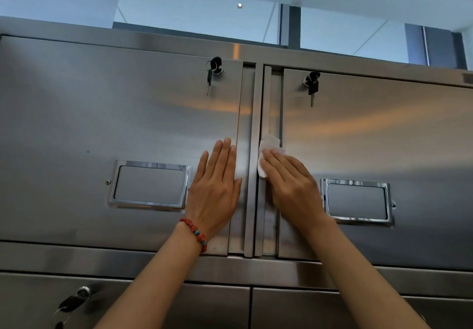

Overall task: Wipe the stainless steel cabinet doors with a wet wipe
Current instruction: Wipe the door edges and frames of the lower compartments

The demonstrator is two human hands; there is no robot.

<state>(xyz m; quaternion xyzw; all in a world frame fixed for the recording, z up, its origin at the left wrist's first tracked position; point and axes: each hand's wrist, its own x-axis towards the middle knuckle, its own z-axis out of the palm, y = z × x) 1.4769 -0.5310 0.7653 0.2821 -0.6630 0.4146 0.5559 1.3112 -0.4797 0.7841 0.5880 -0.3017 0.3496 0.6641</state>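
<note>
Midway, by the look of it: wiping was under way at the centre seam between the two upper doors. Right hand (289,182) lay flat, fingers nearly straight, pressing the wipe (266,149) against the inner edge strip of the right door (384,136); nothing was curled round it, the wipe was just pinned under the fingertips. Left hand (217,188) was spread open, palm flat on the left door (102,111) beside the seam, holding nothing, likely bracing the door. A red bead bracelet (195,234) sat on that wrist.

Judged progress: only the middle strip was being worked. No wet streaks or clear cleaned patches could be told on either broad panel, so how much was already done was uncertain. The lower doors (294,308) presumably remained.

Wipe: white, small, crumpled and folded, its upper corner poking out above the fingers, left edge showing beside the seam. Doors were brushed steel with soft reflections, each with a key (312,90) hanging in its lock and a recessed handle (357,202).
</note>
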